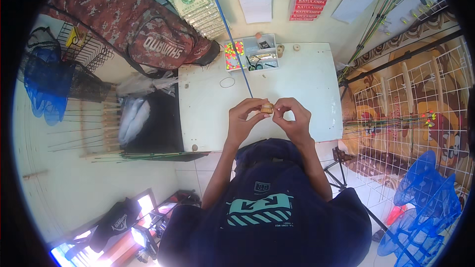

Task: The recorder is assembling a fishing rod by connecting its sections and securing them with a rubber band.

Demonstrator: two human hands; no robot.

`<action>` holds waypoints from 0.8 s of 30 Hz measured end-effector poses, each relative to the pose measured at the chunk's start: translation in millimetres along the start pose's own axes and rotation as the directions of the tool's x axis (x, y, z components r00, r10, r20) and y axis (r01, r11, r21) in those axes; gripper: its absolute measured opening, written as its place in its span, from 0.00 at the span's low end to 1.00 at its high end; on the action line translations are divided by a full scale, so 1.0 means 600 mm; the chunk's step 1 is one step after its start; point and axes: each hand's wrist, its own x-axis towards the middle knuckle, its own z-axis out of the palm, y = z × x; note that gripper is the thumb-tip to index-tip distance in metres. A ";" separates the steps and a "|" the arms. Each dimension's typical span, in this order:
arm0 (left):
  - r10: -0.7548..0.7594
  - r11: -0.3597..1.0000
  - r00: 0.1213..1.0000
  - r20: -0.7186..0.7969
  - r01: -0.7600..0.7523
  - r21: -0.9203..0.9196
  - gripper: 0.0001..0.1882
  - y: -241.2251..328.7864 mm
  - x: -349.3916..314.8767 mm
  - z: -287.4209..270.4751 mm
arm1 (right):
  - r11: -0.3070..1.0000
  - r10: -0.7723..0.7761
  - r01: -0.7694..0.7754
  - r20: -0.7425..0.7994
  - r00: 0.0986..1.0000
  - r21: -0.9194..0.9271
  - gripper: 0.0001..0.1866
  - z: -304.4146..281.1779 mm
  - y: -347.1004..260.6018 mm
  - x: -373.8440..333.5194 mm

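Between the thumb and fingers of my left hand (244,116) is a small wooden spool (266,108), tan with a paler band, held above the near half of the white table (213,113). My right hand (294,117) is close beside it, thumb and forefinger pinched together at the spool's right side. Whatever sits in that pinch, perhaps a thread, is too fine to make out. A thin blue rod (230,34) slants down from the top and ends by my left fingers; whether they touch it I cannot tell.
At the table's far edge stands a white compartment tray (259,67) with bright beads, a small bottle and scissors. Two small spools (296,47) lie beside it. A loop of line (227,82) rests on the tabletop. A camouflage rod bag (148,34) leans at the left, with wire racks (405,104) at right.
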 end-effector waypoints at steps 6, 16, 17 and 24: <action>0.038 0.999 0.999 -0.002 -0.038 0.036 0.20 -0.007 -0.005 0.001 | 0.995 0.069 -0.072 0.050 0.996 0.075 0.10 -0.006 0.002 -0.001; -0.022 0.991 0.997 -0.071 0.012 -0.134 0.29 -0.005 -0.011 0.001 | 0.982 0.128 -0.124 -0.017 0.992 0.141 0.09 -0.008 0.006 -0.007; -0.010 0.993 0.998 -0.060 0.003 -0.114 0.30 -0.006 -0.012 0.000 | 0.982 0.133 -0.131 -0.007 0.991 0.137 0.09 -0.008 0.004 -0.007; 0.007 0.999 0.999 -0.040 -0.009 -0.054 0.27 -0.002 -0.010 0.003 | 0.996 0.027 -0.028 0.013 1.000 0.079 0.11 -0.003 -0.003 -0.008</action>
